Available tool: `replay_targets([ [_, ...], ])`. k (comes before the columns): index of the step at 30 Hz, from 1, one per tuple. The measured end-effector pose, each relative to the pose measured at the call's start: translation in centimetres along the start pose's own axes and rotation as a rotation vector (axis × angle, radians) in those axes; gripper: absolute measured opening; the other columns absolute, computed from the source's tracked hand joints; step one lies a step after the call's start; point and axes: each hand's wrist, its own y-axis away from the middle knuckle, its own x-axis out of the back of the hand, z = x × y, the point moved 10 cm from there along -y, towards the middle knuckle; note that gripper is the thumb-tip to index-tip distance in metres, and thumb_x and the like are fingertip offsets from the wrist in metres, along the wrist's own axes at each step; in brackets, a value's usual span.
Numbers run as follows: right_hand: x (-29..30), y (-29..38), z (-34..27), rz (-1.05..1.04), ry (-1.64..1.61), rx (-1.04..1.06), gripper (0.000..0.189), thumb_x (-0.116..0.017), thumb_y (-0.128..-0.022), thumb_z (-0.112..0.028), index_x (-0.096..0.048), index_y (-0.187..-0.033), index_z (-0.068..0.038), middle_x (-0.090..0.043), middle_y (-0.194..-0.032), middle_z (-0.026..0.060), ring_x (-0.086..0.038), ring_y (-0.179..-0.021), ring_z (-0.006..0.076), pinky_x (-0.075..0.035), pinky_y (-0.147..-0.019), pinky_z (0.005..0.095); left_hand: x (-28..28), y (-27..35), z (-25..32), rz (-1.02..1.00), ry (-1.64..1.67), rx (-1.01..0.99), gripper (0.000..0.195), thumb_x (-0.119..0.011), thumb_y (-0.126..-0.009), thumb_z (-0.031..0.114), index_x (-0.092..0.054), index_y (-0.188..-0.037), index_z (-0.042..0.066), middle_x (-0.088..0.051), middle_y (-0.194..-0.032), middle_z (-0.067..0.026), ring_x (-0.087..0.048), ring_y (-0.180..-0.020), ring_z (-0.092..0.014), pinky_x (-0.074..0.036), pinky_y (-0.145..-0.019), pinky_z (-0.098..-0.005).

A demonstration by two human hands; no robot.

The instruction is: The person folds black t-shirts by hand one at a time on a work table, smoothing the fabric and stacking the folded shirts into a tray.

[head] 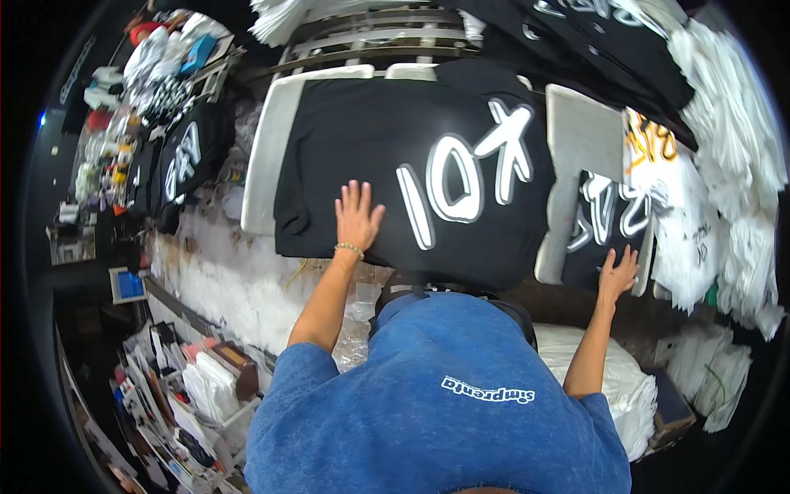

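A black printed shirt (370,136) with large white lettering lies spread over a pale board in front of me. My left hand (358,221) rests flat on its lower part, fingers spread, a beaded bracelet at the wrist. To the right, a smaller black printed piece of fabric (580,265) lies on another pale board (583,136). My right hand (617,273) is at that fabric's lower right edge, fingers apart and holding nothing; whether it presses on the cloth I cannot tell.
White plastic bags or sheets (728,123) hang in bunches at the right. Beyond the boards is a slatted wooden rack (382,37). More black printed garments (191,154) lie at the left. Behind on the right sits a white wrapped bundle (617,376); a cluttered shelf (241,420) stands lower left.
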Motion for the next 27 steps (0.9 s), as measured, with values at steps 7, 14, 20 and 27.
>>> replay_targets([
  [7, 5.3, 11.1, -25.0, -0.006, -0.407, 0.642, 0.037, -0.069, -0.085, -0.016, -0.065, -0.119, -0.002, -0.055, -0.134, 0.0242, -0.049, -0.127, 0.0456, -0.037, -0.108, 0.0518, 4.8, 1.4, -21.9, -0.035, -0.343, 0.393, 0.053, -0.050, -0.099, 0.040, -0.048, -0.145, 0.012, -0.037, -0.154, -0.0197, -0.032, -0.142, -0.040, -0.026, -0.111, -0.0624],
  [14, -1.5, 20.1, -29.1, -0.370, -0.196, 0.544, 0.055, -0.058, -0.095, -0.027, -0.045, -0.147, -0.013, -0.026, -0.161, 0.0161, -0.019, -0.148, 0.0429, -0.015, -0.116, 0.0608, 7.6, 6.3, -32.2, 0.352, 0.523, 0.681, 0.024, -0.070, -0.090, 0.025, -0.067, -0.091, 0.002, -0.068, -0.076, -0.0117, -0.067, -0.064, -0.021, -0.051, -0.060, -0.0338],
  [20, 0.8, 21.9, -37.9, -0.190, -0.403, 0.623, 0.043, -0.072, -0.085, -0.028, -0.066, -0.119, -0.003, -0.053, -0.137, 0.0261, -0.047, -0.129, 0.0468, -0.035, -0.108, 0.0538, 9.6, 7.0, -22.2, 0.215, 0.356, 0.411, 0.027, -0.081, -0.075, 0.021, -0.064, -0.082, 0.002, -0.058, -0.074, -0.0111, -0.058, -0.071, -0.029, -0.049, -0.067, -0.0404],
  [27, -2.0, 32.9, -52.1, -0.668, -0.290, 1.089, 0.070, -0.073, -0.081, -0.049, -0.053, -0.143, -0.024, -0.019, -0.164, 0.0112, -0.008, -0.150, 0.0441, -0.009, -0.112, 0.0706, 9.8, 7.1, -22.9, 0.324, 0.506, 0.222, 0.017, -0.061, -0.078, -0.001, -0.067, -0.093, 0.001, -0.064, -0.089, -0.0147, -0.061, -0.086, -0.031, -0.050, -0.076, -0.0407],
])
